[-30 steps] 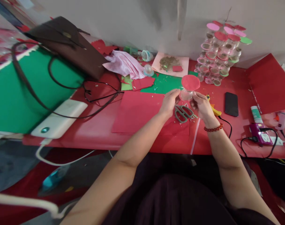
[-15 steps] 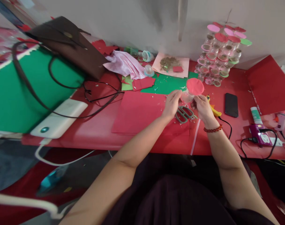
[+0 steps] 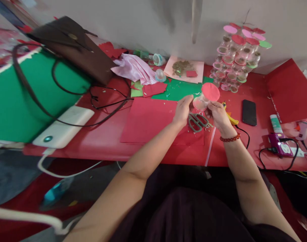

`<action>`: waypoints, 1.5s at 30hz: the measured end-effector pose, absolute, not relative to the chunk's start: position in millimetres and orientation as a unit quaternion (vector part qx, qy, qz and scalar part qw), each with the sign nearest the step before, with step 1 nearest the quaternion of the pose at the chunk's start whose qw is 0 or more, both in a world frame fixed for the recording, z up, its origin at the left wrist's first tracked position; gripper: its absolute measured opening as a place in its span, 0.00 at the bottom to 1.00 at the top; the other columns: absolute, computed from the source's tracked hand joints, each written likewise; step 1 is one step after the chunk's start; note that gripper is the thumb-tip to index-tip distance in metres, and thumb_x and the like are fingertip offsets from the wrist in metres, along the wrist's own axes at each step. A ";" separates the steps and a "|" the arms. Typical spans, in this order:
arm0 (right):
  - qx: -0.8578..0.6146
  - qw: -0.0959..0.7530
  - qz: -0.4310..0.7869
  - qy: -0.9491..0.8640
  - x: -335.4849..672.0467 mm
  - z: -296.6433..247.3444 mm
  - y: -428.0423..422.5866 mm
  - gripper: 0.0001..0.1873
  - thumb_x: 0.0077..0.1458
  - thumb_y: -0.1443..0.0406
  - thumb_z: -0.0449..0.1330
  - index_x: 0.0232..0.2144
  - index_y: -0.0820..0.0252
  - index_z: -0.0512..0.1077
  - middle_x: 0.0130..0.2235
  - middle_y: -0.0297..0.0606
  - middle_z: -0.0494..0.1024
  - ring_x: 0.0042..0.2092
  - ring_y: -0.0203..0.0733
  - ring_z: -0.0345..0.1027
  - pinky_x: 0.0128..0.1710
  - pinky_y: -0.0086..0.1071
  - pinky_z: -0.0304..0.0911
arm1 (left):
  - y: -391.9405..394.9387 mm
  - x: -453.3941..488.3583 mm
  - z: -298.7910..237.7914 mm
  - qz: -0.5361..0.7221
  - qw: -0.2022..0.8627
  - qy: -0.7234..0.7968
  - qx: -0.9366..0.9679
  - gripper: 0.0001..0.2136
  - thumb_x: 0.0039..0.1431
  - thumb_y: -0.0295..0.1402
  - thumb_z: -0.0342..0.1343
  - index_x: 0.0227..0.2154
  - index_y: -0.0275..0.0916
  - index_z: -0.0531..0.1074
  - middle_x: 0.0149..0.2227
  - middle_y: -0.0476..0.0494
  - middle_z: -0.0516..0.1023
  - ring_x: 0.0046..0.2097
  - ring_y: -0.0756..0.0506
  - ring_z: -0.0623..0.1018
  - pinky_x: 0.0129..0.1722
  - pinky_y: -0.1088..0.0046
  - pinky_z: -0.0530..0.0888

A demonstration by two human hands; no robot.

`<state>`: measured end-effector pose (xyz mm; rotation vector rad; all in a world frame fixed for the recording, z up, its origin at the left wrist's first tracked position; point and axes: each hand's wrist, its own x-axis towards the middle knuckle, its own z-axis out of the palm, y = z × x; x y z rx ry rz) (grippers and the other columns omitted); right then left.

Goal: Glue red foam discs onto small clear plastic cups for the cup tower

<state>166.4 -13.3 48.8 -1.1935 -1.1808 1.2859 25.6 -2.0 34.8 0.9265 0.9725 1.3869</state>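
A clear plastic piece (image 3: 203, 102), narrow in the middle and flared at both ends, has a round pink-red paper disc (image 3: 210, 91) on its upper end. A pink rim circles its lower end. My right hand (image 3: 217, 112) pinches this piece from the right, near its waist; a red bead bracelet is on that wrist. Just left of the lower rim is my left hand (image 3: 183, 109), its fingers extended and seemingly apart from the plastic. Grey-handled scissors (image 3: 197, 122) lie on the table below the piece, between both hands.
Similar clear pieces form a tall stack (image 3: 235, 62) at the back right. A phone (image 3: 249, 112), a yellow glue gun (image 3: 232, 119) and a purple adapter (image 3: 280, 144) lie rightward. Red card (image 3: 150, 121), a brown bag (image 3: 75, 47) and a white power strip (image 3: 64, 127) are leftward.
My left hand has drawn slightly left, its fingertips coming off the plastic piece. In my right hand the piece has tipped a little, its lower rim shifting left.
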 end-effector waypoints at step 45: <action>-0.527 0.538 0.462 -0.468 171.3 37.8 -6.3 0.23 0.56 0.44 0.64 0.27 0.55 0.68 0.23 0.29 0.73 0.20 0.31 0.65 0.19 0.26 0.57 | 1.2 15.1 37.7 0.571 0.579 0.427 0.396 0.13 0.67 0.44 0.58 0.32 0.40 0.69 0.30 0.51 0.71 0.27 0.53 0.68 0.29 0.76 0.63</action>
